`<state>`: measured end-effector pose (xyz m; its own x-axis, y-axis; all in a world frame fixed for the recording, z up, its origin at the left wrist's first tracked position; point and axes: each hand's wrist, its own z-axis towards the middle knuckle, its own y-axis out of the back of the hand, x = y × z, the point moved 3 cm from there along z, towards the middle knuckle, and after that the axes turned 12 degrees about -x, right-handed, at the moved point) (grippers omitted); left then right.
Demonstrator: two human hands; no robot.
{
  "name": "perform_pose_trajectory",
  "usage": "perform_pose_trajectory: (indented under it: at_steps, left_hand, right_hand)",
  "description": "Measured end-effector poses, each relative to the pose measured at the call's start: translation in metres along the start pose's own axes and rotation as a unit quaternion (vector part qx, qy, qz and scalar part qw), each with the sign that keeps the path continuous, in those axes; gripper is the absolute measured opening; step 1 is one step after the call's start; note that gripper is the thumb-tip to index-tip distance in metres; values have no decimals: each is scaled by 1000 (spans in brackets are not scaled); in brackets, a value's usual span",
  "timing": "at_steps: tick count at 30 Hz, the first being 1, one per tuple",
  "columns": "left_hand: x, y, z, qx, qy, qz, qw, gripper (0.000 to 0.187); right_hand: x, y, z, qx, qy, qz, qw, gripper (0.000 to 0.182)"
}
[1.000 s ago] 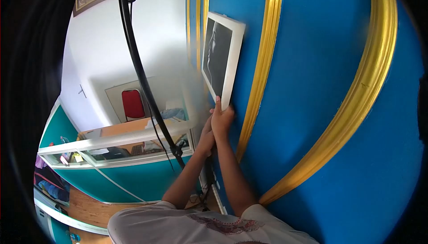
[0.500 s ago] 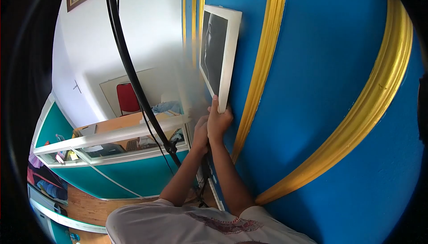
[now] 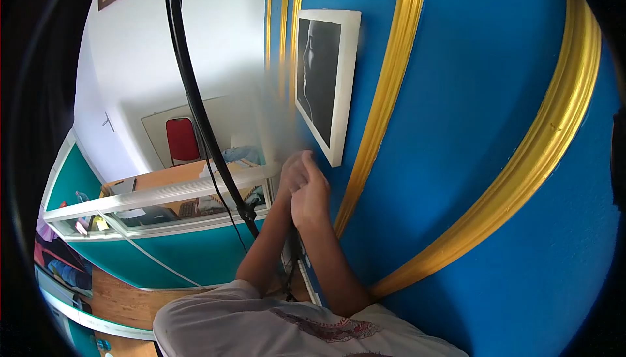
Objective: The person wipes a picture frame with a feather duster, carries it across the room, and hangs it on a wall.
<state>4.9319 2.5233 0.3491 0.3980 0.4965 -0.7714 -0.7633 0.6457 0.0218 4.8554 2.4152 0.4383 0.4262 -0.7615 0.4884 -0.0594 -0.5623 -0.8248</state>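
A white-edged picture [image 3: 319,80] with a dark, mostly black image hangs flat against the blue wall [image 3: 482,83], between gold mouldings. Just below its lower edge is my right hand [image 3: 311,194], thumb pointing up and fingers loosely bent, apart from the picture. My left hand [image 3: 288,178] sits right beside it, overlapped by the right one. Its fingers are partly hidden and hazy in a blurred patch of the view.
A black pole [image 3: 189,76] slants down on the left. Beyond stands a glass-topped teal partition [image 3: 176,256], with a desk [image 3: 156,178] and red chair [image 3: 182,140] behind. A gold moulding [image 3: 381,103] runs beside the picture.
My right hand has let go of the picture's lower corner and both hands have drawn down and left. The picture now lies squarer to the wall.
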Motion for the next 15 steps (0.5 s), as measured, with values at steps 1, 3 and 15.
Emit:
perform_pose_trajectory:
  at_steps: [1, 3, 15]
  left_hand:
    - [-4, 0, 5, -15, -56, 13, 998, 25]
    - [-21, 1, 13, -31, -107, 29, 993, 28]
    - [-24, -40, 48, -77, 294, -322, 897, 42]
  right_hand:
    - [3, -7, -11, 34, 79, -46, 995, 35]
    - [3, -11, -17, 68, 152, -94, 982, 31]
    - [23, -14, -25, 18, 756, -399, 518, 38]
